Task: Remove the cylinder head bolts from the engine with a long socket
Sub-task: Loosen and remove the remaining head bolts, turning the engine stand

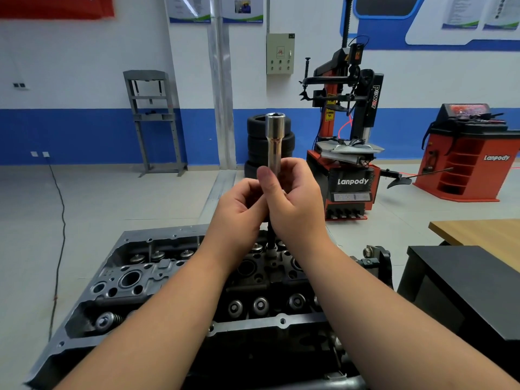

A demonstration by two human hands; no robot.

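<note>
Red-and-black tyre changer (347, 142) beside stacked tyres (253, 142), red wheel balancer (472, 153), grey shop press (153, 119), wooden tabletop (484, 232).

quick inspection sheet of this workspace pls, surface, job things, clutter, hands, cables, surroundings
surface: wooden tabletop at right, with a black bench in front of it
job things: long socket held upright above the cylinder head; a dark shaft runs down from the hands to the head
clutter: nothing seen
hands: left hand and right hand both grip the socket's lower part
cables: black cable trails across the floor at left
surroundings: tyre changer, stacked tyres, red wheel balancer, grey press frame
</note>
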